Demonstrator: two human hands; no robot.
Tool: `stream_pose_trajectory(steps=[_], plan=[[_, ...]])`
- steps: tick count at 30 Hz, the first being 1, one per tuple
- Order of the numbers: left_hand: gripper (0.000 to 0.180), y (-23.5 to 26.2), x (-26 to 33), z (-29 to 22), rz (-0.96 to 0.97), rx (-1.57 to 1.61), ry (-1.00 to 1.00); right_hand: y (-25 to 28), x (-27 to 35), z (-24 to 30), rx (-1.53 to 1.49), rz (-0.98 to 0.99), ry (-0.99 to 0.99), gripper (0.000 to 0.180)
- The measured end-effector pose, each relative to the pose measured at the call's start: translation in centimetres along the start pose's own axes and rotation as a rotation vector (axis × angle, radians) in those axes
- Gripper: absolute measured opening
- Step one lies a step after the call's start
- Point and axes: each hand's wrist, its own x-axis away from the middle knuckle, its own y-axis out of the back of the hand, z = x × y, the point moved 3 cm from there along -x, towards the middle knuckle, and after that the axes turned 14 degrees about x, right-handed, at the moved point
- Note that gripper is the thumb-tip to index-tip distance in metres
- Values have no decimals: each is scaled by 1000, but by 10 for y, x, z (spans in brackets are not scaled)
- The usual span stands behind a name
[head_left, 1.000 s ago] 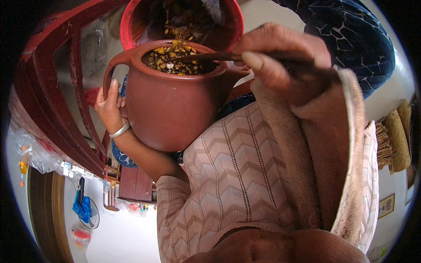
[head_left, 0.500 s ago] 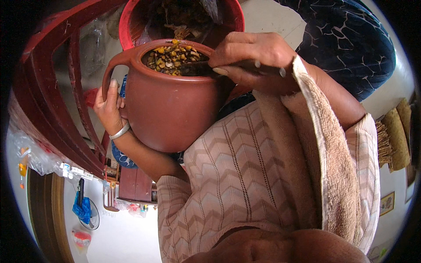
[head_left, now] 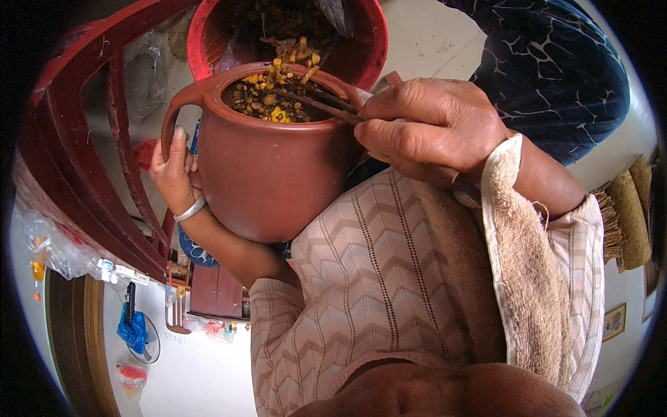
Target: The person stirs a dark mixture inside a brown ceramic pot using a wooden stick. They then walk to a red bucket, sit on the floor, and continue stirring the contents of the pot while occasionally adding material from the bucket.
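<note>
Head view: smooth, rounded clay pot (head_left: 274,174).

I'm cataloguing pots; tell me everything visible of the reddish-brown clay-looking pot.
The reddish-brown clay-looking pot has a smooth rounded body, open round mouth and loop handle at left. It appears tilted, mouth toward the round red bucket. Dark and yellow pieces show inside, to the rim. The left grip holds it near the handle; thin dark sticks in the right grip reach into it.
</note>
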Motion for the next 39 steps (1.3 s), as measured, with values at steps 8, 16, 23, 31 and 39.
stream_pose_trajectory(steps=[8, 16, 23, 31, 39], plan=[[29, 9, -6, 8, 33, 13, -2, -28, -35, -17, -548, 166, -465, 12], [25, -2, 2, -1, -9, 43, 4, -90, -32, -40, -614, 313, -487, 15], [24, -8, 3, -8, -26, 38, -7, -70, -26, -33, -474, 125, -323, 16], [21, -1, -1, 0, -22, 57, -7, -51, -11, -26, -344, -1, -176, 18], [20, -1, -2, 0, -13, 72, -9, -45, -8, -13, -210, -26, -88, 19]])
